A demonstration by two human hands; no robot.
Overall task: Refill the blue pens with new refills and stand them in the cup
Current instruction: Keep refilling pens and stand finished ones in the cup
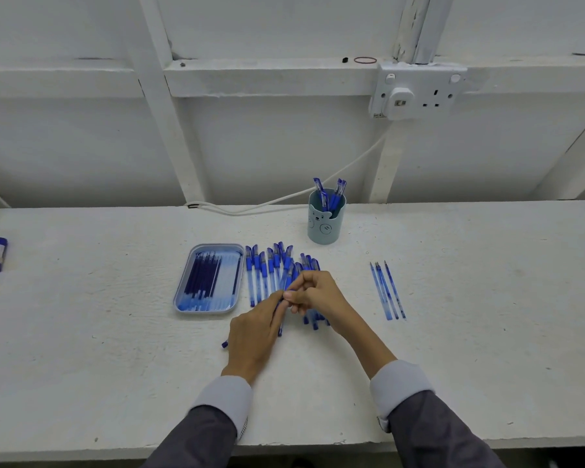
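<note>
Blue pen (pixel 225 344), seemingly in curled left hand (pixel 250 332).

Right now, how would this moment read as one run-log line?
left hand: grips blue pen; right hand: pinches it; cup: pens standing; tray: refills; pile: on table

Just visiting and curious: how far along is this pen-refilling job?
Done: several pens stand in the bear cup; a few loose refills, likely spent, lie at right. In hand: left hand and right hand hold one pen. Left: the row of pens beside the refill tray.
</note>
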